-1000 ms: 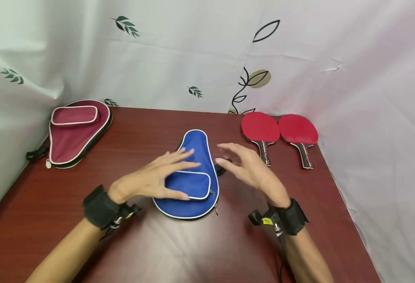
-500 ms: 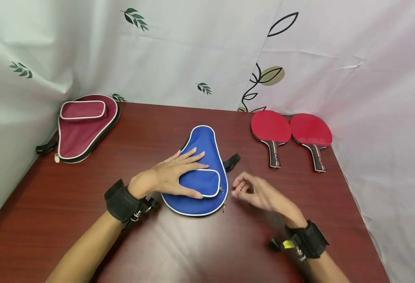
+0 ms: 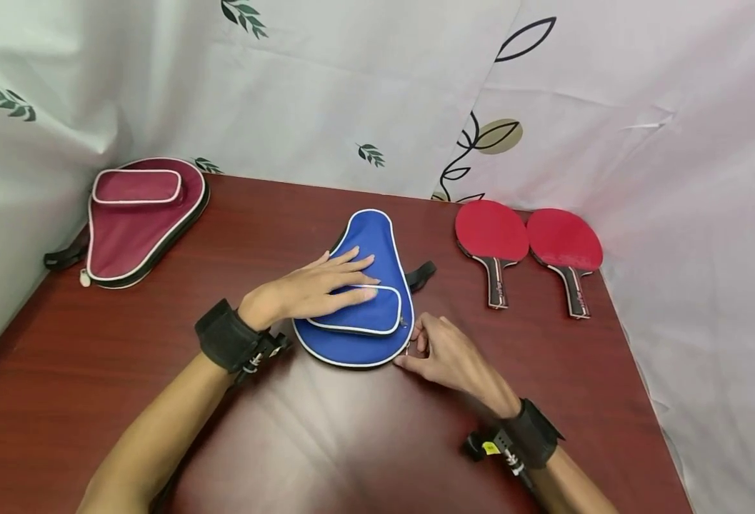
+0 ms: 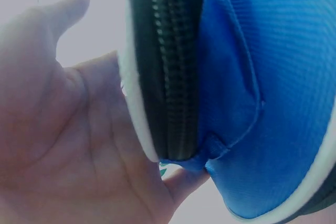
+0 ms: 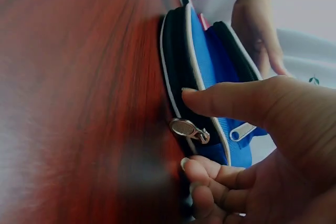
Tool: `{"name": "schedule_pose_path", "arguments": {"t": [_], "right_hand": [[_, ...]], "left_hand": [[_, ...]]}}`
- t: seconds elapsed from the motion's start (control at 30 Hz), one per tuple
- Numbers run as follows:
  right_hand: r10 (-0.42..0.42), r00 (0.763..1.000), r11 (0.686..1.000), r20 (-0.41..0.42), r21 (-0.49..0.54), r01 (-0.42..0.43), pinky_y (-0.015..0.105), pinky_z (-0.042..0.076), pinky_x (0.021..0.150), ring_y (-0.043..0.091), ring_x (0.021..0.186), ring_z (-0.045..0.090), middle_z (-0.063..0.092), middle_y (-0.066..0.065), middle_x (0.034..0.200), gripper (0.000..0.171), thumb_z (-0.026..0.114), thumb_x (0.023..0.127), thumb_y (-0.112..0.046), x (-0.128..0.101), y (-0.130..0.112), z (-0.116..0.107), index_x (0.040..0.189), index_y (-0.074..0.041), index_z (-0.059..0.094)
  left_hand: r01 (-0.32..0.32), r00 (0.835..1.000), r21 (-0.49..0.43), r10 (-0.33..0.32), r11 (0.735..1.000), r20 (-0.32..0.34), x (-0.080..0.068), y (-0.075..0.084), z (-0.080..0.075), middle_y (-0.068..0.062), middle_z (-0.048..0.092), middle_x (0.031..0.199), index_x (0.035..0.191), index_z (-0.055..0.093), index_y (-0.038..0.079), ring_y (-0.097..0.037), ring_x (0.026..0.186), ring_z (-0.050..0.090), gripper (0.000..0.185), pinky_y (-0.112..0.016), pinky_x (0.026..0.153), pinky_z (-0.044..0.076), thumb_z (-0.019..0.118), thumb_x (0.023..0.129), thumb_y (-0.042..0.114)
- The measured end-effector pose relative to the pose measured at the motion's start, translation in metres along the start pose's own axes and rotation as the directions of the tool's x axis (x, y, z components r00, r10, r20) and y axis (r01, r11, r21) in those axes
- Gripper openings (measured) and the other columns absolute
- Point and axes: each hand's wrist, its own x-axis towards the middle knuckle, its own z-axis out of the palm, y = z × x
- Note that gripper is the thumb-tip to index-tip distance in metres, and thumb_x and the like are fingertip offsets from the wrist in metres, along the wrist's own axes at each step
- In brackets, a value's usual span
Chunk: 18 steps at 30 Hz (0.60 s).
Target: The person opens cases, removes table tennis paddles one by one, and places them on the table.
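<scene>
Left grip (image 3: pixel 313 289) lies flat, fingers straight, pressing the blue paddle case (image 3: pixel 361 343) mid-counter. Since half a second ago my right grip (image 3: pixel 441 353) has dropped from beside the case to its near right edge; thumb and curled fingers close in on the metal zipper pull (image 5: pixel 189 128), though I cannot tell whether they actually pinch it. Around it on the counter (image 3: pixel 364 442) sit a maroon paddle case (image 3: pixel 139 228) far left and two red paddles (image 3: pixel 528 246) far right. My left palm hides part of the blue case.
</scene>
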Motion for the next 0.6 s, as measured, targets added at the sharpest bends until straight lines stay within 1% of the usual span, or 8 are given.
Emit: {"name": "schedule_pose_path", "arguments": {"t": [0.07,0.13,0.23,0.33,0.43,0.5,0.6], "right_hand": [[0.02,1.0,1.0,0.001,0.0,-0.02,0.023,0.041,0.058,0.005,0.063,0.047,0.056,-0.004,0.07,0.03,0.085,0.078,-0.02,0.005,0.0,0.002,0.086,-0.008,0.059],[0.04,0.999,0.999,0.013,0.007,-0.04,0.023,0.043,0.058,0.004,0.062,0.05,0.057,-0.005,0.068,0.023,0.081,0.077,-0.013,0.009,0.0,0.001,0.084,-0.009,0.06],[0.045,0.999,0.999,0.03,0.016,-0.045,0.022,0.046,0.059,0.003,0.063,0.053,0.059,-0.008,0.067,0.014,0.076,0.078,-0.006,0.01,0.003,-0.002,0.078,-0.012,0.063],[0.028,0.999,0.999,0.036,0.027,-0.029,0.021,0.047,0.058,0.001,0.061,0.054,0.058,-0.01,0.065,0.016,0.073,0.079,-0.003,0.009,0.004,-0.004,0.073,-0.016,0.064],[0.021,0.999,0.999,0.043,0.033,-0.023,0.021,0.045,0.056,-0.002,0.057,0.052,0.057,-0.013,0.062,0.018,0.073,0.081,-0.006,0.009,0.003,-0.005,0.073,-0.019,0.064],[0.019,0.998,0.998,0.065,0.06,-0.023,0.022,0.043,0.053,-0.002,0.054,0.052,0.057,-0.014,0.06,0.016,0.072,0.082,-0.007,0.008,0.003,-0.006,0.075,-0.019,0.064],[0.015,0.994,0.986,0.107,0.165,-0.033,0.022,0.043,0.05,0.0,0.051,0.055,0.06,-0.012,0.059,0.013,0.07,0.085,-0.003,0.007,0.005,-0.007,0.08,-0.014,0.067]], "left_hand": [[0.008,1.0,-0.017,-0.008,1.0,0.002,0.0,-0.003,-0.003,0.011,0.023,0.166,0.153,0.044,0.034,-0.014,0.156,0.003,0.066,-0.055,0.123,0.002,0.038,0.099,0.071],[-0.01,1.0,-0.019,0.01,1.0,0.005,0.002,-0.006,-0.004,0.009,0.023,0.166,0.152,0.045,0.035,-0.016,0.156,0.003,0.061,-0.057,0.122,0.002,0.038,0.101,0.067],[-0.035,0.999,-0.013,0.035,0.999,0.007,0.004,-0.007,-0.004,0.008,0.023,0.166,0.15,0.049,0.037,-0.018,0.156,0.003,0.055,-0.059,0.122,0.002,0.039,0.103,0.063],[-0.042,0.999,-0.006,0.042,0.999,0.012,0.005,-0.008,-0.004,0.007,0.023,0.166,0.149,0.05,0.037,-0.019,0.156,0.004,0.053,-0.06,0.121,0.003,0.041,0.103,0.061],[-0.043,0.999,-0.014,0.043,0.999,0.007,0.004,-0.009,-0.005,0.006,0.025,0.165,0.149,0.051,0.036,-0.019,0.156,0.005,0.053,-0.058,0.122,0.006,0.043,0.103,0.06],[-0.041,0.999,-0.05,0.041,0.998,0.002,0.004,-0.011,-0.006,0.008,0.027,0.165,0.147,0.054,0.036,-0.019,0.156,0.005,0.051,-0.06,0.121,0.009,0.045,0.103,0.059],[-0.067,0.998,-0.139,0.065,0.988,-0.02,0.007,-0.016,-0.01,0.008,0.03,0.163,0.143,0.059,0.035,-0.019,0.156,0.003,0.046,-0.059,0.121,0.011,0.045,0.104,0.056]]}}
